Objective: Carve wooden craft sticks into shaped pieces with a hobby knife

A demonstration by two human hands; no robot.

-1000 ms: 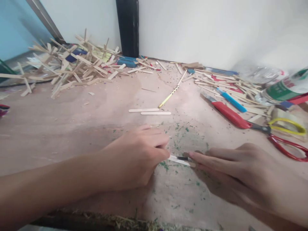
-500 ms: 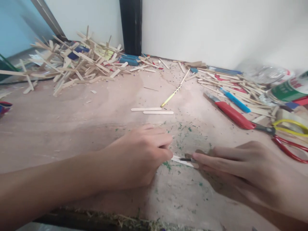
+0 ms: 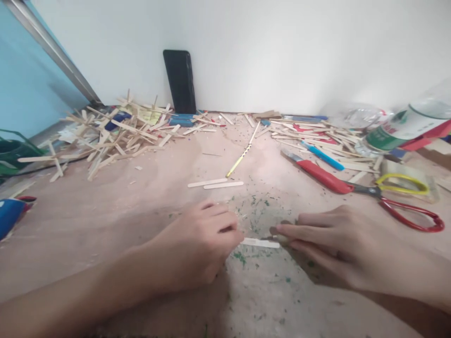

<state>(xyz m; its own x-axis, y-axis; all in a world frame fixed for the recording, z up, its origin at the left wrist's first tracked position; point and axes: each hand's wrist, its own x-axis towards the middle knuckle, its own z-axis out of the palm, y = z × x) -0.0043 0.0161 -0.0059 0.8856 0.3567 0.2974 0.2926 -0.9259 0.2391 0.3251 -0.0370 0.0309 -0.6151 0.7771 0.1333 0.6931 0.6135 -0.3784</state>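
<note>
My left hand point(image 3: 207, 244) is closed, its fingers pinching one end of a wooden craft stick point(image 3: 260, 242) just above the table. At the stick's other end is my right hand point(image 3: 327, 249), closed around a small thin-bladed knife point(image 3: 270, 238). The blade lies along the stick's top edge; its handle is mostly hidden by my fingers. Beyond my left hand, two more craft sticks point(image 3: 223, 185) lie side by side. A yellow patterned pencil point(image 3: 239, 162) rests behind them, its tip near the sticks.
Green shavings point(image 3: 259, 206) are scattered between my hands. Red-handled scissors point(image 3: 412, 216) and a blue pen-like tool point(image 3: 322, 156) lie at right, near a plastic bottle point(image 3: 391, 134). A heap of joined sticks point(image 3: 123, 131) fills the back left. A black phone point(image 3: 180, 80) leans on the wall.
The view has tilted up, so the whole phone now shows. The knife blade has shifted from across the stick's middle toward its right end; both hands keep their grip.
</note>
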